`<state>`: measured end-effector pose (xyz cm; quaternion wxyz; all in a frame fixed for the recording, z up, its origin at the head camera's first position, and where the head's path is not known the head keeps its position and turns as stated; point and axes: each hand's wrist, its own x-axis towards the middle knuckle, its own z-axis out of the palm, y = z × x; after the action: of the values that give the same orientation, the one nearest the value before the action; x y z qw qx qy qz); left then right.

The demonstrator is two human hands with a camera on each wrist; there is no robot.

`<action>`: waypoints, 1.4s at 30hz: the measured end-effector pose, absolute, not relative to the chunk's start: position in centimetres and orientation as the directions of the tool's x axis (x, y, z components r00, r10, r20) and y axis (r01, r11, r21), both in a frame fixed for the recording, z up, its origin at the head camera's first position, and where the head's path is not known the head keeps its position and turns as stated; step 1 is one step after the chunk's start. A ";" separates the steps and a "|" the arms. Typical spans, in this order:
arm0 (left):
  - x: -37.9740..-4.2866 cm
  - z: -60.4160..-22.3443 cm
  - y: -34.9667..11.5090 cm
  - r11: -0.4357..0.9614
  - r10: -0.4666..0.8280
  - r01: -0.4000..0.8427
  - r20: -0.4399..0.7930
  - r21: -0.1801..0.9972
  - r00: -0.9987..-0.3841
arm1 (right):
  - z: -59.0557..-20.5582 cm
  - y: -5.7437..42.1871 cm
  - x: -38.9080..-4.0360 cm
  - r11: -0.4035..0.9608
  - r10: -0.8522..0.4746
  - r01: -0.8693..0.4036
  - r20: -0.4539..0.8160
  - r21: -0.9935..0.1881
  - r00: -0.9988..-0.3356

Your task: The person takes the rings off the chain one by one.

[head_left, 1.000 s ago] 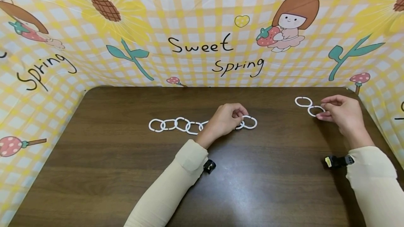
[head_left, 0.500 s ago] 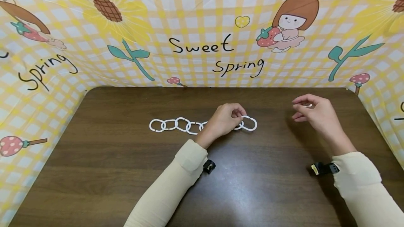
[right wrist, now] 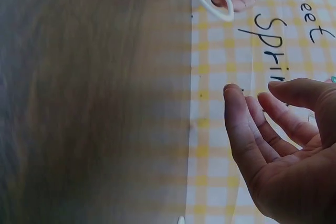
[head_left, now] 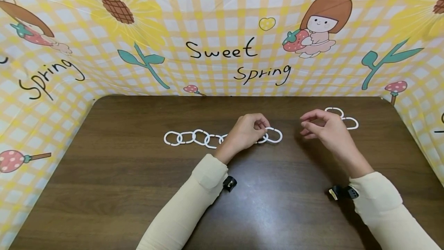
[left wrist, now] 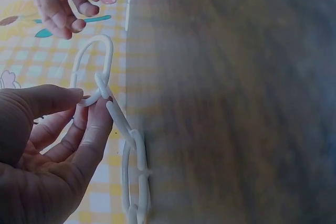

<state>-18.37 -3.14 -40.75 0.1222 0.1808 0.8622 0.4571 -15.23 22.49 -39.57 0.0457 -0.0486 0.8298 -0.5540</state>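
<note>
A chain of several white plastic links [head_left: 200, 137] lies across the middle of the brown table. My left hand [head_left: 244, 131] pinches the end link [left wrist: 109, 56] at the chain's right end between thumb and fingertips, and its wrist hides part of the chain. In the left wrist view the rest of the chain [left wrist: 142, 156] trails down from that link. My right hand [head_left: 322, 126] is over the table right of the chain, fingers loosely bent, with nothing between them in the right wrist view. Behind it lie two more white links [head_left: 351, 123], partly hidden by the hand.
The wooden table [head_left: 121, 188] ends at the back against a yellow checked cloth [head_left: 222, 22] printed with flowers and lettering. The cloth also hangs along both sides. A black strap device [head_left: 341, 193] sits on the right wrist, another [head_left: 229, 183] on the left.
My right hand has left the two loose links at the back right and moved leftward toward the chain's end. The left hand has stayed on the end link.
</note>
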 end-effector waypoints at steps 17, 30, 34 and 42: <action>-18.4 -40.9 -3.1 0.516 0.421 0.205 -0.038 0.832 -0.907 | -39.9 19.7 -14.8 0.308 -0.170 -0.014 -0.040 -0.951 -0.985; -18.6 -40.9 -3.0 0.513 0.401 0.204 -0.023 0.834 -0.916 | -40.4 18.7 -14.8 0.274 -0.169 0.002 -0.051 -0.962 -0.984; -18.7 -41.0 -3.0 0.518 0.396 0.198 -0.029 0.832 -0.918 | -40.4 18.4 -14.9 0.253 -0.179 0.006 -0.053 -0.967 -0.982; -18.8 -40.9 -3.0 0.522 0.390 0.181 -0.045 0.833 -0.920 | -40.8 17.7 -15.2 0.243 -0.188 0.027 -0.074 -0.970 -0.979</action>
<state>-18.79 -3.00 -40.92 0.1138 0.1652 0.8650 0.4599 -15.19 17.69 -40.82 0.0876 -0.0512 0.7835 -0.6130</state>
